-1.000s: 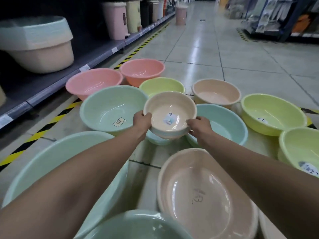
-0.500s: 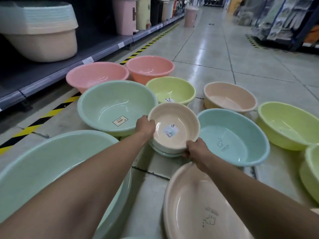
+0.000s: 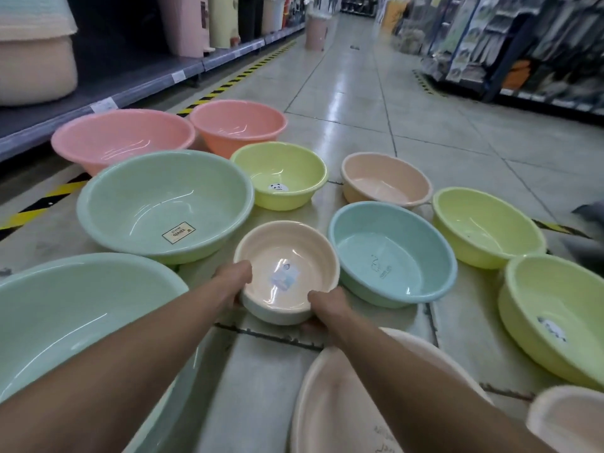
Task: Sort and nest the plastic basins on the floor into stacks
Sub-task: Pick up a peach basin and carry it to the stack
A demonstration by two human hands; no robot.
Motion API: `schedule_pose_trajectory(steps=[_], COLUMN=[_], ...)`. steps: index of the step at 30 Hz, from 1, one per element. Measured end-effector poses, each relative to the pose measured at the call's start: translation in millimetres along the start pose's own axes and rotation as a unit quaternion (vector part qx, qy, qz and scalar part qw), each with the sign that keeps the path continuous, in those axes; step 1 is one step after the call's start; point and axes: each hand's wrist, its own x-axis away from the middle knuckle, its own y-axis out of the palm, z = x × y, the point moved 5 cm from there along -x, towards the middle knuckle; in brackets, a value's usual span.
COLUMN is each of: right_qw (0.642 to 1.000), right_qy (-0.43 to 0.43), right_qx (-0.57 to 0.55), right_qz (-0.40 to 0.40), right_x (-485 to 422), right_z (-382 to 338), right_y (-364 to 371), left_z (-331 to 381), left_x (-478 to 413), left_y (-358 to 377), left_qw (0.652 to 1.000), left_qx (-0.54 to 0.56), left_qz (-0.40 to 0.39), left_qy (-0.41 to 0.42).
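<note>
A small beige basin (image 3: 287, 253) sits nested inside a pale blue-green basin (image 3: 277, 313) of like size, low over the tiled floor. My left hand (image 3: 233, 277) grips the stack's left rim and my right hand (image 3: 323, 305) grips its near right rim. Around it lie a large green basin (image 3: 137, 197), a blue basin (image 3: 392, 253), a yellow-green basin (image 3: 281, 171) with a panda sticker, a beige basin (image 3: 385, 179), two pink basins (image 3: 121, 138) (image 3: 238, 125) and two more yellow-green basins (image 3: 487, 223) (image 3: 555, 308).
A big green basin (image 3: 65, 305) lies under my left forearm and a large beige oval basin (image 3: 327, 403) under my right. A store shelf (image 3: 98, 89) with bins runs along the left behind yellow-black floor tape. Racks line the right; open aisle floor stretches ahead.
The beige basin came down from mid-air and toward me into the pale blue-green basin, both hands still on it. My view shifted nearer and lower.
</note>
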Motion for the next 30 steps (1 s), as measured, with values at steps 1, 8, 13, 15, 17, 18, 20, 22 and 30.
schedule_pose_trajectory(steps=[1, 8, 13, 15, 17, 18, 20, 22, 30], right_qw=[0.999, 0.991, 0.998, 0.997, 0.994, 0.990, 0.979, 0.968, 0.942], right_qy=[0.014, -0.019, -0.028, -0.040, -0.046, -0.045, -0.041, -0.036, 0.044], right_qx=[-0.029, -0.113, -0.059, -0.048, -0.048, -0.055, -0.074, -0.093, -0.114], right_qz=[-0.013, -0.070, -0.013, 0.034, 0.090, 0.124, 0.185, 0.231, 0.314], right_x=[5, 47, 82, 100, 118, 129, 150, 170, 232], right_z=[4, -15, -25, -13, 10, 25, 60, 100, 264], right_y=[1, -48, -180, -250, -322, -359, -431, -497, -652], left_z=[-1, 20, 50, 58, 64, 66, 67, 62, -11], left_x=[4, 63, 156, 203, 251, 275, 321, 368, 498], left_y=[0, 3, 89, 141, 196, 224, 285, 344, 520], left_qw=[1.000, 0.995, 0.984, 0.980, 0.974, 0.969, 0.955, 0.940, 0.915], left_qx=[0.011, 0.084, 0.107, 0.101, 0.076, 0.060, 0.041, 0.014, -0.111], left_qz=[-0.007, -0.010, -0.103, -0.149, -0.190, -0.214, -0.265, -0.311, -0.363], left_qy=[-0.003, 0.055, 0.094, 0.086, 0.096, 0.107, 0.130, 0.142, 0.138])
